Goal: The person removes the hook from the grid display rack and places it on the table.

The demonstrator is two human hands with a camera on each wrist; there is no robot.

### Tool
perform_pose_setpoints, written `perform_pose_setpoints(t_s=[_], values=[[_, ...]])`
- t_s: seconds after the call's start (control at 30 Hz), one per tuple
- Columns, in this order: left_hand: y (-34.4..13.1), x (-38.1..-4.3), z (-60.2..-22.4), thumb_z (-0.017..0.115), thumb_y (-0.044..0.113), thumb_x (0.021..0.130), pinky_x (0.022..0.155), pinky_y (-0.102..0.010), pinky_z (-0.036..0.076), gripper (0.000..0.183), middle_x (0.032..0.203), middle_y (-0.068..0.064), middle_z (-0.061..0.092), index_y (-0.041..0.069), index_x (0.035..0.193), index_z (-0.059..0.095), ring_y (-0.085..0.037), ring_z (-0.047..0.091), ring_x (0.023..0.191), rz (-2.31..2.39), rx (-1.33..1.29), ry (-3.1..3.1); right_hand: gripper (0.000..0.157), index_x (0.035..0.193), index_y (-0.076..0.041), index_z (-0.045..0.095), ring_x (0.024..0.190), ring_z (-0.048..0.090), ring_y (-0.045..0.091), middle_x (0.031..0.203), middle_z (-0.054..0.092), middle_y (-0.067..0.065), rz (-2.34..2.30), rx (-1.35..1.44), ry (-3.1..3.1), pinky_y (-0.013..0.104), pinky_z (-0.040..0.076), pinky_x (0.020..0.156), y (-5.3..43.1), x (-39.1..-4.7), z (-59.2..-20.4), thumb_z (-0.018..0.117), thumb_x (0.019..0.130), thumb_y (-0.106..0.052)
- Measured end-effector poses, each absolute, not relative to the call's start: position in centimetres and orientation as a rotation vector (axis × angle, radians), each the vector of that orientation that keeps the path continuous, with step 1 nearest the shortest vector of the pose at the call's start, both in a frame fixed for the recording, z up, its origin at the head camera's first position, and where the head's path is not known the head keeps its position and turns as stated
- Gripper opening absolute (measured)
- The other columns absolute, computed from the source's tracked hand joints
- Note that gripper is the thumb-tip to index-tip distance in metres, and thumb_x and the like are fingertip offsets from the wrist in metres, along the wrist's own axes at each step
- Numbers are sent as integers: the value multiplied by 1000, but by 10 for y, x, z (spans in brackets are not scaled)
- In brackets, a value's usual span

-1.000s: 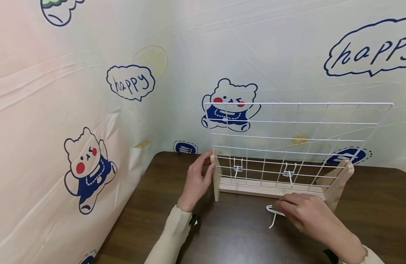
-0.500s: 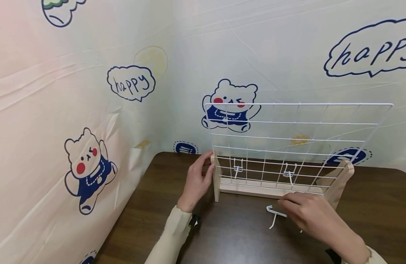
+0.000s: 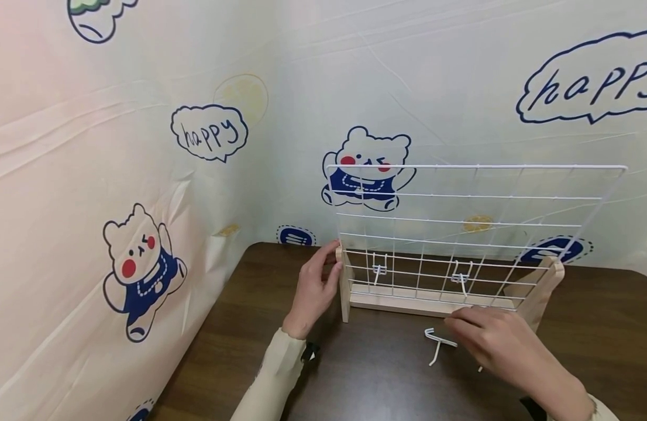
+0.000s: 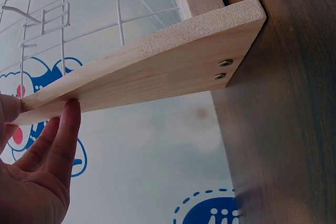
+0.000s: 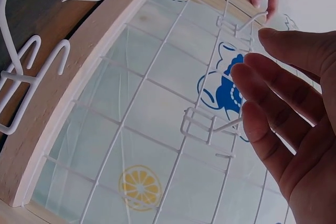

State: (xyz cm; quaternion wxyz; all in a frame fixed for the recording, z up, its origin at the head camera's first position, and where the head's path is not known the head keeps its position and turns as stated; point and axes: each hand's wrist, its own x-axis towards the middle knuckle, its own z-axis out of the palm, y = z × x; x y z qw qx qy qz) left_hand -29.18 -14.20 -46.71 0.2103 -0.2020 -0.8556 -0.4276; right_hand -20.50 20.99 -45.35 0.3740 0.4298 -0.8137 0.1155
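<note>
A white wire grid rack (image 3: 476, 166) with a wooden base and side panels stands on the table. My left hand (image 3: 314, 286) holds the left wooden side panel (image 4: 152, 66), thumb on one side and fingers on the other. Two white wire hooks hang on the grid: a left hook (image 3: 379, 269) and a right hook (image 3: 460, 277). My right hand (image 3: 494, 345) hovers before the rack, fingers relaxed, holding nothing. In the right wrist view its fingertips are near the right hook (image 5: 199, 127); whether they touch is unclear. A loose hook (image 3: 438, 344) lies left of that hand.
Another loose hook (image 5: 26, 82) lies on the dark wooden table (image 3: 376, 380), mostly hidden by the right hand in the head view. Behind the table hangs a pale printed cloth (image 3: 302, 105) with bear drawings.
My right hand has drifted slightly to the right, uncovering the end of the loose hook on the table. The left hand and the rack have stayed in place.
</note>
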Motion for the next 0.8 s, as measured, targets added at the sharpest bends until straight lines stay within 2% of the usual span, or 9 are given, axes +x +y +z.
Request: perform_pose_setpoints(t_s=[0.6, 0.8], values=[[-142, -293, -466, 63, 19, 105, 81, -29, 65, 44, 133, -7, 69, 20, 148, 54, -22, 72, 110, -1190, -556, -2390, 56, 95, -17, 79, 76, 73, 17, 91, 75, -4, 287, 1076, -2070, 36, 59, 63, 215, -204, -447, 30, 114, -36], [-141, -292, -466, 63, 17, 105, 83, -32, 66, 45, 134, -8, 68, 19, 149, 53, -24, 72, 111, -1194, -549, -2395, 57, 96, -16, 79, 76, 73, 17, 92, 75, -3, 271, 1067, -2073, 37, 59, 64, 216, -203, -444, 29, 114, -36]])
